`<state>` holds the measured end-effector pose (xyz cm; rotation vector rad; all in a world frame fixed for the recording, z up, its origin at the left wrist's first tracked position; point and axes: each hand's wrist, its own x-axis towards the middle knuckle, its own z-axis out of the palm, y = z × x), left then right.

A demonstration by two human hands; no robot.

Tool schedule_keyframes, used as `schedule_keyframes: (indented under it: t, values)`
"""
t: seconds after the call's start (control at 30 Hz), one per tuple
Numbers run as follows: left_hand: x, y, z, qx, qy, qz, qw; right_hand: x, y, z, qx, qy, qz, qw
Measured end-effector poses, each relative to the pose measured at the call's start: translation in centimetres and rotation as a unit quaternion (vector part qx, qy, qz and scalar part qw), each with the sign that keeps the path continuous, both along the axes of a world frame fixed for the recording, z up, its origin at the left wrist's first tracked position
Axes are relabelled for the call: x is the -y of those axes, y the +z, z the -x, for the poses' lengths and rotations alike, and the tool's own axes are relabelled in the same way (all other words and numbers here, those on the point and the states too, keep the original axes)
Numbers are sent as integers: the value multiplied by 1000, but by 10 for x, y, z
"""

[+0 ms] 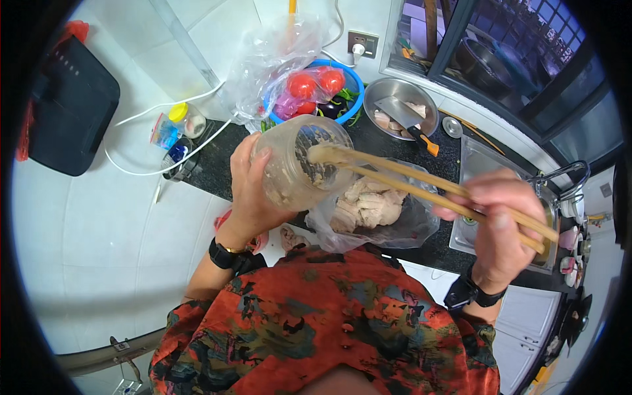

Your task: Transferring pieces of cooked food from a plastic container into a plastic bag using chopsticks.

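My left hand (252, 180) grips a clear plastic jar (281, 173) tilted on its side, its mouth facing right. Pale, lumpy paste clings to the jar's inner wall. In my right hand (503, 217) is a pair of wooden chopsticks (410, 185), their tips at the jar's mouth with a pale lump on them. Below the chopsticks, a clear plastic bag (419, 232) lies spread on the dark counter, with a heap of pale, paste-coated pieces (370, 205) on it. Whether the pieces are meat I cannot tell.
A blue basin (362, 94) holds bagged tomatoes (302, 85), an eggplant (333, 107) and green peppers. Beside it, a cleaver (402, 113) rests across a steel bowl (374, 94) of meat pieces, its handle over the rim. A steel sink (461, 234) lies right; a white cable (163, 104) loops left.
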<state>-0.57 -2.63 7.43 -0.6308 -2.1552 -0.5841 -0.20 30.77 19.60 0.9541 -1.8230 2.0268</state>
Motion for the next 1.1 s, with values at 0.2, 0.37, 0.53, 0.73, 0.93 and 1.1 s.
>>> schedule_keyframes:
  t: [0.2, 0.37, 0.53, 0.73, 0.93, 1.1]
  values:
    - [13, -10, -3, 2, 44, -4, 999, -31, -12, -18, 29, -72, -65, 995]
    - [16, -11, -4, 11, 69, -7, 998, -32, -56, -6, 114, -42, -198, 973]
    - [17, -14, -9, 14, 70, -10, 997, -9, -103, 16, 110, 14, -266, 958]
    - [17, -13, -15, 25, 75, -13, 997, 15, -126, 28, 86, 32, -274, 957]
    - [20, -15, -20, 32, 84, -15, 996, 28, -152, 36, 82, 61, -294, 950]
    - [18, -15, -18, 33, 76, -18, 996, 36, -165, 39, 86, 89, -295, 948]
